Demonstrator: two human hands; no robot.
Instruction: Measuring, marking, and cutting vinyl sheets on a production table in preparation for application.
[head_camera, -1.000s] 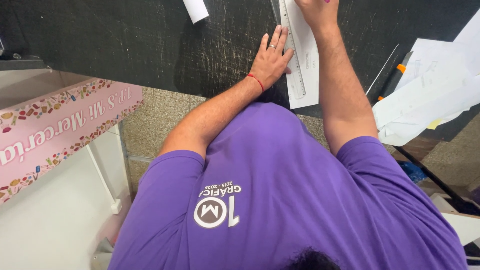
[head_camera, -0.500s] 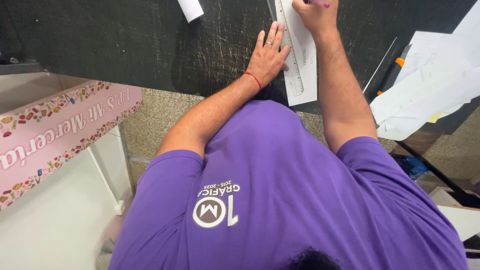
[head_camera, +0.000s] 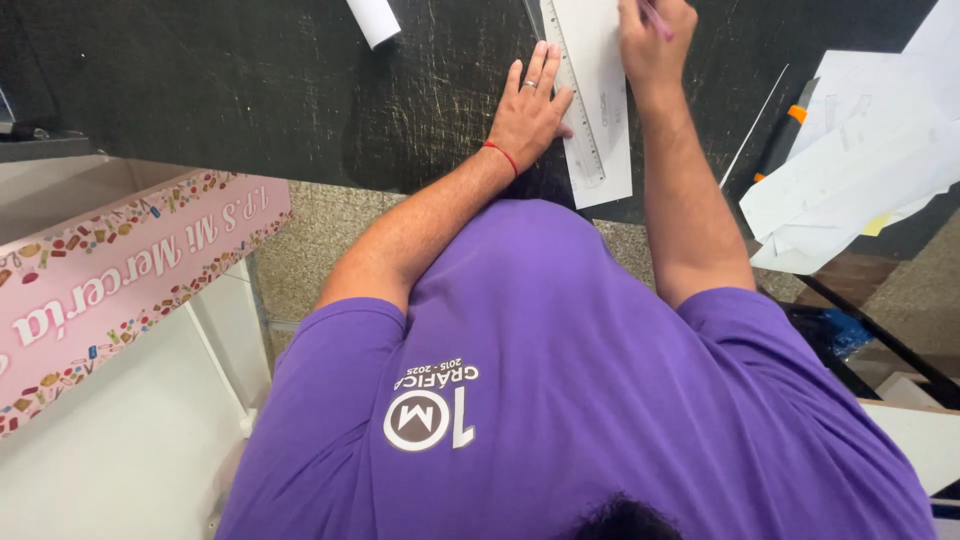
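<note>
Overhead, left hand (head_camera: 528, 115) lies flat w/ fingers spread on the black table (head_camera: 250, 90), fingertips pressing the edge of a clear ruler (head_camera: 575, 110); grip released, holding nothing. Ruler sits on a white paper strip (head_camera: 610, 120) at approx 12 o'clock from the purple shirt (head_camera: 560, 380). Right hand (head_camera: 655, 45) at 1 o'clock, clenched on a pink pen (head_camera: 655, 18), tip on the strip. Loose white sheets (head_camera: 860, 170) at 3 o'clock; pink printed box (head_camera: 120, 270) at 9.
</note>
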